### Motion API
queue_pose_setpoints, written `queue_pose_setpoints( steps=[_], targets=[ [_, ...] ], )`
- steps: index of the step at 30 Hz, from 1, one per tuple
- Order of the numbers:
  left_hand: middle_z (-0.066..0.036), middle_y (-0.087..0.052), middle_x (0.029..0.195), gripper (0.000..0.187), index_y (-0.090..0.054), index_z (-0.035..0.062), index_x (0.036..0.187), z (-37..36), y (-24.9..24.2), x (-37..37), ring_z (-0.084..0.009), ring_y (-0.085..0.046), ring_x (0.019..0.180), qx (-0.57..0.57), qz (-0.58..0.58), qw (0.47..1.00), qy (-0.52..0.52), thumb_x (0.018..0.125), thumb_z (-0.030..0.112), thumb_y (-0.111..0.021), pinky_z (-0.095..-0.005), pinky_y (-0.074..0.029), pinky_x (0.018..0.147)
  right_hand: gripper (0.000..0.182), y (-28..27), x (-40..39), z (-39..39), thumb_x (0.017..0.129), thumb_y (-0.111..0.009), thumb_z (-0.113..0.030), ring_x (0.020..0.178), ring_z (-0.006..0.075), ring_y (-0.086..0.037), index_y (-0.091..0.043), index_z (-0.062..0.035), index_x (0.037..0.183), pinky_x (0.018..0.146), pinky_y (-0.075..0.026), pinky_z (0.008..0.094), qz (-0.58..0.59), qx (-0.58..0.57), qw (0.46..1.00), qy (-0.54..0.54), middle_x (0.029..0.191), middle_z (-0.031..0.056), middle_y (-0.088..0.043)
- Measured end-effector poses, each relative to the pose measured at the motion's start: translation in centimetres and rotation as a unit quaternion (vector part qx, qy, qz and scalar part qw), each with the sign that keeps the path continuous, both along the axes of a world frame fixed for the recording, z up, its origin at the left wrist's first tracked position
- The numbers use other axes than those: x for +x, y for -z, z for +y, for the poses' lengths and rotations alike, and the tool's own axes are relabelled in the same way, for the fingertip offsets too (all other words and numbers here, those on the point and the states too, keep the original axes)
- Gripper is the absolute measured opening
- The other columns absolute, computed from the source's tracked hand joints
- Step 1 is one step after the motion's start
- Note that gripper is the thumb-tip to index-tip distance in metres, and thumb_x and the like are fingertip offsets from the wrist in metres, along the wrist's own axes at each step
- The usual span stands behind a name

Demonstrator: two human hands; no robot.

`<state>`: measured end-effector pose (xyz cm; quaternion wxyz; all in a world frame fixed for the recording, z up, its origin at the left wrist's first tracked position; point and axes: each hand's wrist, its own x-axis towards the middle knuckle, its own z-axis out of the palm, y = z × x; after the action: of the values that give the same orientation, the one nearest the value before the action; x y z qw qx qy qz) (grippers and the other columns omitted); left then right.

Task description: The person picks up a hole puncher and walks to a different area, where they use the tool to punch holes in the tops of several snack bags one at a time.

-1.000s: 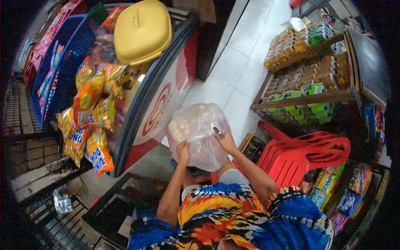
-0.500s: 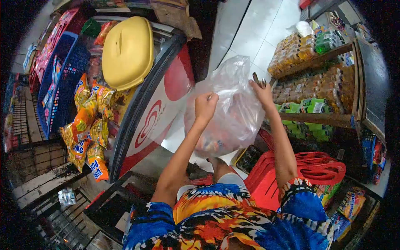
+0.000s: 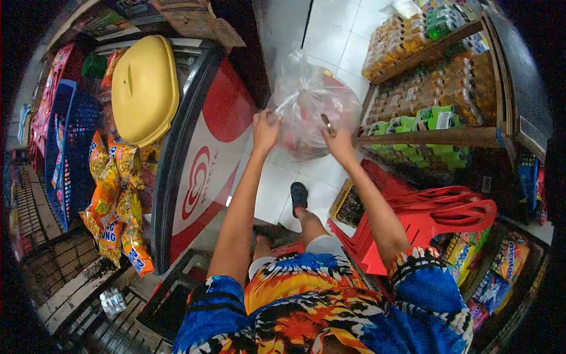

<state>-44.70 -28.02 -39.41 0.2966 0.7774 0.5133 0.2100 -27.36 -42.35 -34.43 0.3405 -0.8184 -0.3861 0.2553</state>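
A clear plastic bag (image 3: 315,112), gathered and creased near its top, hangs in front of me over the tiled floor. Reddish items show dimly through it. My left hand (image 3: 266,131) pinches the bag at its left side with closed fingers. At the bag's right side, my right hand (image 3: 339,143) is closed around a small dark metal tool (image 3: 328,125), which sticks up past the fingers. Its kind is too blurred to name. Whether the right fingers also grip the plastic is hard to see.
On the left, a freezer (image 3: 197,171) carries a yellow lid (image 3: 144,88) and several orange snack packs (image 3: 118,200). A blue basket (image 3: 76,135) sits beyond them. Packed bottles fill a wooden shelf (image 3: 436,137) on the right. Below it is a red plastic chair (image 3: 413,218).
Both hands and the bag have moved farther from my body. The bag now looks gathered and more compact. My view has shifted, and a foot in a dark shoe shows on the floor.
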Motion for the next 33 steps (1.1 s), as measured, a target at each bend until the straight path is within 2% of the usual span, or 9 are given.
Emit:
queue_pose_setpoints(
  steps=[6,7,9,11,16,21,29,31,33],
  targets=[
    [-0.018,-0.053,0.118,0.06,-0.048,0.0001,0.123,-7.4,-6.6,-4.5,-0.0244,-0.052,0.107,-0.298,-0.21,0.917,0.164,0.078,0.035,-0.067,-0.0336,-0.039,0.092,0.03,3.3,-11.9,-5.6,0.076,-0.061,-0.016,0.074,0.0326,-0.06,-0.05,-0.0004,0.1,0.065,-0.046,0.0397,0.191,0.049,0.976,0.092,0.081,0.0197,-0.061],
    [-0.017,-0.054,0.115,0.059,-0.047,0.0007,0.124,-9.5,-5.4,-5.6,-0.0231,-0.053,0.105,-0.285,-0.179,0.922,0.191,0.079,0.034,-0.066,-0.0332,-0.04,0.091,0.028,3.9,-14.1,-6.3,0.081,-0.058,-0.015,0.076,0.0199,-0.058,-0.048,-0.001,0.103,0.068,-0.046,0.0339,0.198,0.015,0.976,0.088,0.083,0.0146,-0.06],
    [-0.013,-0.058,0.102,0.047,-0.05,0.0008,0.118,-13.4,-3.5,-7.6,-0.0179,-0.056,0.092,-0.345,-0.088,0.905,0.232,0.084,0.031,-0.062,-0.0301,-0.044,0.082,0.036,2.4,-18.2,-7.4,0.078,-0.055,-0.012,0.088,0.0414,-0.057,-0.044,-0.002,0.111,0.072,-0.046,0.0436,0.171,-0.034,0.983,0.063,0.092,0.0238,-0.06],
    [-0.009,-0.059,0.09,0.033,-0.054,0.0004,0.106,-17.2,-2.9,-9.4,-0.0137,-0.056,0.084,-0.441,-0.244,0.86,0.076,0.088,0.028,-0.058,-0.0268,-0.046,0.074,0.037,4.0,-21.4,-10.1,0.078,-0.054,-0.011,0.09,0.043,-0.056,-0.044,-0.0016,0.112,0.073,-0.045,0.0447,0.172,0.023,0.982,0.078,0.094,0.0242,-0.059],
    [0.001,-0.051,0.071,0.025,-0.057,0.0027,0.093,-21.7,-4.3,-17.8,-0.007,-0.045,0.064,-0.453,-0.222,0.852,0.142,0.091,0.027,-0.052,-0.0231,-0.038,0.057,0.056,3.0,-29.2,-18.5,0.073,-0.064,-0.011,0.107,0.0308,-0.051,-0.042,0.0008,0.122,0.094,-0.038,0.0359,0.116,0.03,0.993,0.009,0.116,0.0181,-0.051],
    [-0.001,-0.055,0.075,0.026,-0.056,0.0036,0.1,-24.3,-5.7,-30.0,-0.0082,-0.049,0.064,-0.427,-0.202,0.841,0.263,0.091,0.027,-0.052,-0.0229,-0.038,0.057,0.038,9.5,-40.4,-31.9,0.072,-0.065,-0.015,0.082,0.0307,-0.061,-0.058,-0.0017,0.107,0.075,-0.049,0.0343,0.339,-0.019,0.877,0.341,0.102,0.017,-0.059],
    [-0.004,-0.058,0.08,0.026,-0.054,0.0027,0.107,-29.8,-7.9,-41.3,-0.0084,-0.05,0.069,-0.544,-0.029,0.801,0.248,0.091,0.023,-0.052,-0.0229,-0.041,0.062,0.012,24.4,-56.9,-54.7,0.07,-0.062,-0.015,0.061,0.0202,-0.061,-0.065,-0.003,0.071,0.057,-0.048,0.0379,-0.01,-0.285,0.84,0.461,0.066,0.0126,-0.063],
    [-0.002,-0.058,0.078,0.024,-0.055,0.0033,0.105,-31.7,-8.1,-42.0,-0.01,-0.05,0.066,-0.573,-0.011,0.764,0.297,0.091,0.022,-0.053,-0.0234,-0.04,0.061,0.027,30.4,-59.2,-60.8,0.072,-0.052,-0.024,0.074,0.0336,-0.063,-0.066,-0.0022,0.079,0.071,-0.049,0.0437,-0.009,-0.388,0.847,0.363,0.073,0.0196,-0.064],
    [-0.003,-0.059,0.08,0.022,-0.055,0.0029,0.107,-32.6,-7.3,-42.5,-0.0099,-0.05,0.067,-0.581,0.031,0.747,0.321,0.091,0.019,-0.053,-0.0234,-0.04,0.062,0.015,32.6,-60.0,-64.3,0.071,-0.055,-0.012,0.046,0.0181,-0.051,-0.051,-0.0057,0.058,0.038,-0.041,0.0349,0.079,-0.239,0.861,0.441,0.052,0.0044,-0.047]
  ],
)
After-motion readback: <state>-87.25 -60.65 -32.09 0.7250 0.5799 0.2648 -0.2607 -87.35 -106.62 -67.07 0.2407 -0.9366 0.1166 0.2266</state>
